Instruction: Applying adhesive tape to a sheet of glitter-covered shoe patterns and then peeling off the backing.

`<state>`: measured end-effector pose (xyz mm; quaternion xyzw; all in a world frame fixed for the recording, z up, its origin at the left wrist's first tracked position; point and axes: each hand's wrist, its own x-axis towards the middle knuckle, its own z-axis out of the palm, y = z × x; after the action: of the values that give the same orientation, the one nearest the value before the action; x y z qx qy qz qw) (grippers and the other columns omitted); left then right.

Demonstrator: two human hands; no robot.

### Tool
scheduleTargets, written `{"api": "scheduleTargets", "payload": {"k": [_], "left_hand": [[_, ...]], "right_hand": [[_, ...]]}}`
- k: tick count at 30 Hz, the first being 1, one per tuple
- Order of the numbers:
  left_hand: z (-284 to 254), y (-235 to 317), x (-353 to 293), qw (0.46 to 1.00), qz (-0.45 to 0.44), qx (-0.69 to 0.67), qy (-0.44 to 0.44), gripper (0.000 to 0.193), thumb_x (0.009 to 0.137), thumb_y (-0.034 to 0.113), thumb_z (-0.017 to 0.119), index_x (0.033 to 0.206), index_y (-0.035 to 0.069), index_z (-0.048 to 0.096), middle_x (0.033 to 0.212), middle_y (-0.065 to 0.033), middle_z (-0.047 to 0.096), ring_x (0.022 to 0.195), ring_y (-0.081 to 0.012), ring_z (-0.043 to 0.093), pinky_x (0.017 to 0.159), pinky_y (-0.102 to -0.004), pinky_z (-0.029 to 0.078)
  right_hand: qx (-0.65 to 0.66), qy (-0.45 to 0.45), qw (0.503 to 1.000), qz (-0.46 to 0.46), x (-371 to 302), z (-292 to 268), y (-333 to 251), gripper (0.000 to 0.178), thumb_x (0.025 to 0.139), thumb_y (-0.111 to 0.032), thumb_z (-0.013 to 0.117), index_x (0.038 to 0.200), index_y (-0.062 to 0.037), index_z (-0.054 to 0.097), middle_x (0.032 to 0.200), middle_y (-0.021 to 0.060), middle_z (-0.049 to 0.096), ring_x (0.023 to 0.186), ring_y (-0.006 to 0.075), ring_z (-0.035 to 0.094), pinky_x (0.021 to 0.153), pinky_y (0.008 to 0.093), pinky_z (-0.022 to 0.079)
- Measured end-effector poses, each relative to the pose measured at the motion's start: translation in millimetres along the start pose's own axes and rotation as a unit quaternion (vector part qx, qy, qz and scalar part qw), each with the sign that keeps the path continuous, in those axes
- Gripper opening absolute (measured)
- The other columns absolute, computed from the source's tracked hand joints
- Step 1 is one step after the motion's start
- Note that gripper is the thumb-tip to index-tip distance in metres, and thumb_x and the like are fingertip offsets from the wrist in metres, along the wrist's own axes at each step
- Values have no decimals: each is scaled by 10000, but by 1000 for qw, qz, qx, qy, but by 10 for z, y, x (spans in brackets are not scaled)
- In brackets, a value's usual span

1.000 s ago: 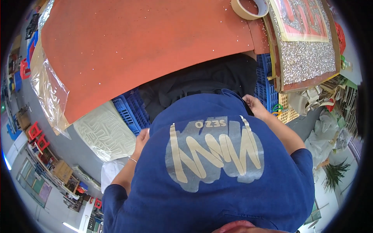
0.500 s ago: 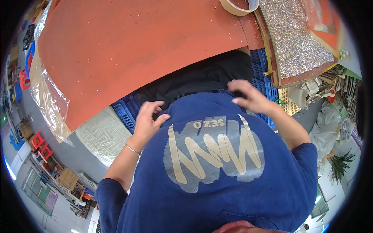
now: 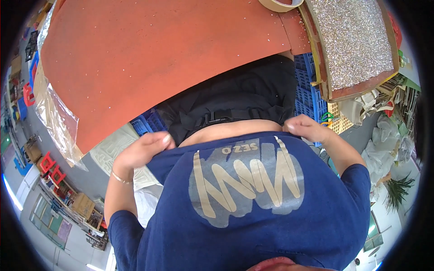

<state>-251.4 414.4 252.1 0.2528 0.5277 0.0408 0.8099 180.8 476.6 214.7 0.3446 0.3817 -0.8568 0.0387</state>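
A dark blue T-shirt (image 3: 235, 235) with a grey and beige print covers my body. My left hand (image 3: 143, 148) is closed on the left side of its hem. On the other side, my right hand (image 3: 309, 128) pinches the hem at the right. The hem is lifted and stretched between both hands, baring a strip of waist. Beyond it are black trousers (image 3: 244, 88) with a black buckled strap (image 3: 224, 117) at the waist. A thin bracelet (image 3: 121, 179) circles my left wrist.
An orange-red tabletop (image 3: 158, 54) lies in front, specked with white bits. A tape roll (image 3: 281, 5) and a tray of glittering beads (image 3: 357, 45) are at the far right. Blue crates (image 3: 307, 90) stand beneath. Clear plastic (image 3: 58, 122) hangs at the left edge.
Both hands have moved apart and taken hold of the T-shirt hem. The hem has been pulled up and outward, uncovering the waist and the buckled strap.
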Motion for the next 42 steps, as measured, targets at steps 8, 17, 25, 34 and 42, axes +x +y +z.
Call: {"api": "scheduleTargets", "payload": {"k": [8,17,25,34,42], "left_hand": [[-121,-243,616,962,31,235,133,362,900,338,611,788,2,684,665,40,584,599,-45,456,560,-231,423],[120,79,1120,974,38,224,-1,146,853,65,600,974,-14,623,763,6,631,655,-89,563,616,-257,481],[362,124,1323,895,282,342,39,234,909,182,533,1056,12,600,986,-152,608,918,-281,581,836,-341,452],[257,60,1281,987,155,-12,51,360,978,340,459,974,12,607,915,-81,651,808,-153,610,787,-295,501],[-267,-503,1211,985,31,-171,-3,386,908,346,588,1065,-6,586,996,-106,659,866,-192,638,811,-353,525]], "right_hand": [[-154,157,976,3,380,-247,317,365,948,-281,542,678,-44,482,605,-63,402,606,38,348,529,245,332],[-219,-3,970,-107,756,-177,-19,190,891,-40,533,1068,5,588,996,68,619,952,145,573,871,288,457],[-125,74,987,-69,776,-219,-31,413,913,-380,578,1051,8,602,954,44,611,907,109,521,819,276,437],[168,162,971,-52,1098,-732,347,364,885,-316,630,1009,26,625,894,117,666,790,189,644,732,332,525],[-266,335,903,40,197,-825,1337,559,905,-536,482,778,-22,663,739,106,651,677,215,604,668,361,470]]}}
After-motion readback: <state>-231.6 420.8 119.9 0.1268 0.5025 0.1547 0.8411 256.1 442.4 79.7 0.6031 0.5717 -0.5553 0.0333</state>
